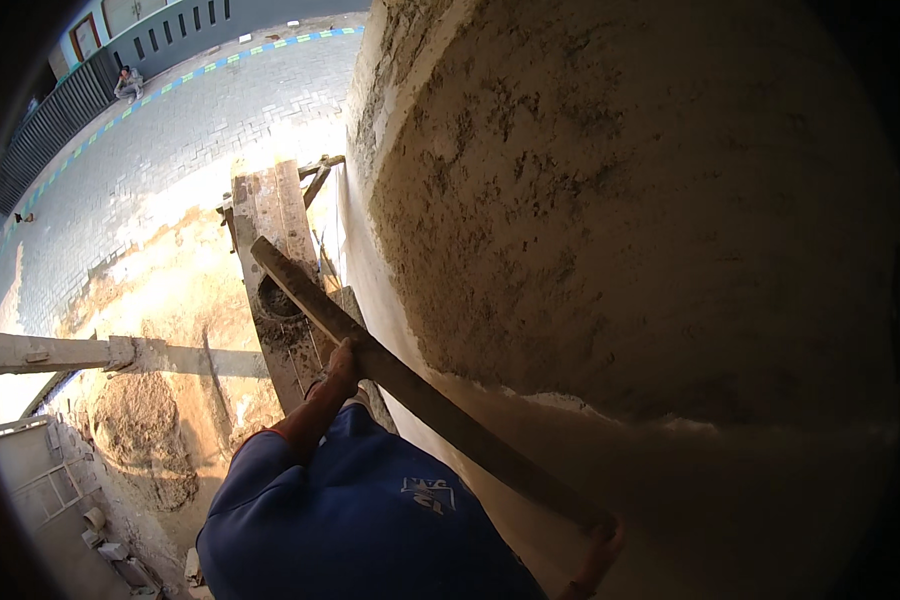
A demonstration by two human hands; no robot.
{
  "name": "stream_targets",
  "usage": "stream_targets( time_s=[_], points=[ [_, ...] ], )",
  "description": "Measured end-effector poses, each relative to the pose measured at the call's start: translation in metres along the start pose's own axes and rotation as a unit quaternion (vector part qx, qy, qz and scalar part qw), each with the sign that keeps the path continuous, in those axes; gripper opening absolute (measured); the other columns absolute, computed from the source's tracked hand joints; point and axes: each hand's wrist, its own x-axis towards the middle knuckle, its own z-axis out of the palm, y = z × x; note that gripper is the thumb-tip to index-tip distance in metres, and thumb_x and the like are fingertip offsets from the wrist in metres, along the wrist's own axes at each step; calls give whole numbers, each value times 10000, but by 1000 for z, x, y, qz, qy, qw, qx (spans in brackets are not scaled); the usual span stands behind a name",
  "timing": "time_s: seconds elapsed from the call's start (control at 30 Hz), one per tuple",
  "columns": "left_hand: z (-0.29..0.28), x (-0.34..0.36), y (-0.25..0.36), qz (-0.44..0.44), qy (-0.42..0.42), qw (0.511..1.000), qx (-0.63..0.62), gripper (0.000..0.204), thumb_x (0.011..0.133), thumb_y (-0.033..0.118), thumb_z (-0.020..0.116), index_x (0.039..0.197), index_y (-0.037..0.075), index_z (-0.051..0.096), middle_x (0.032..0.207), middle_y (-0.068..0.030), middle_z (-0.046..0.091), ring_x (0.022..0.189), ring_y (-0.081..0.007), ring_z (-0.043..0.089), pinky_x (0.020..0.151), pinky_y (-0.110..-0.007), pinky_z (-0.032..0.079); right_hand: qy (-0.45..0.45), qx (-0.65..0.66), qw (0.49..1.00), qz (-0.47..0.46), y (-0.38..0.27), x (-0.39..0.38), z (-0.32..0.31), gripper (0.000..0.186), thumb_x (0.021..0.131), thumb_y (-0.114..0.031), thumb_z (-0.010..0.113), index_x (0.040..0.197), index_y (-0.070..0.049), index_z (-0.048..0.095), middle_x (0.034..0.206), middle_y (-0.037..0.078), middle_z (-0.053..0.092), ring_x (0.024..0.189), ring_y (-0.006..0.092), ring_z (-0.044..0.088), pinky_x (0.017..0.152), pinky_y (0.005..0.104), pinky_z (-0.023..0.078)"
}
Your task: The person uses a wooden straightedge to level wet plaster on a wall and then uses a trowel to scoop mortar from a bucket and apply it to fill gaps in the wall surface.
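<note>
Blue shirt point(360, 500) lies nearest, just below the left hand point(342, 370), which clasps the board point(425, 400) partway along; the right hand point(600, 548) grips its lower end, beside the wall point(610, 220). Likely stiff and moderately heavy, it should handle best gripped edgewise, hands well apart.

Long board point(420, 390): wood-like, matt. Wall point(530, 210): matt; coarse and pitted across the upper area, smoother along the band below. Plank platform point(263, 205): bare wood, dry and rough, crusted with residue around the dark, matt container point(278, 299) between its side edges. Shirt point(360, 510): matt blue cloth, pale print. Heap point(140, 430): rough, granular. Paving point(220, 110): matt blocks
</note>
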Motion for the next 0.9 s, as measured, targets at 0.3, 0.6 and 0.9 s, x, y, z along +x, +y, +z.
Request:
stream_targets(
  time_s=[0.3,0.6,0.9],
  points=[
    [-2,13,-18,-61,-44,997,-35,382,926,371,446,1087,48,571,996,-142,635,861,-318,645,758,-477,551,-18,13,986,-164,-46,2,-53,510,827,-197,597,1290,-6,496,1308,147,524,1245,278,464,1075,407,334],
    [3,2,12,-106,-86,983,-120,350,888,299,440,1110,49,546,1053,-162,635,961,-353,621,875,-586,479,-57,129,951,-277,-140,12,-68,721,714,-309,695,1316,12,462,1243,122,514,1183,269,453,1030,416,362],
    [-3,30,40,-115,-56,978,-167,354,886,335,438,990,29,584,943,-169,646,904,-363,612,954,-575,416,-11,159,916,-369,-226,14,-45,799,760,-376,635,1396,24,363,1253,148,492,1182,282,451,1015,405,361]
  ],
)
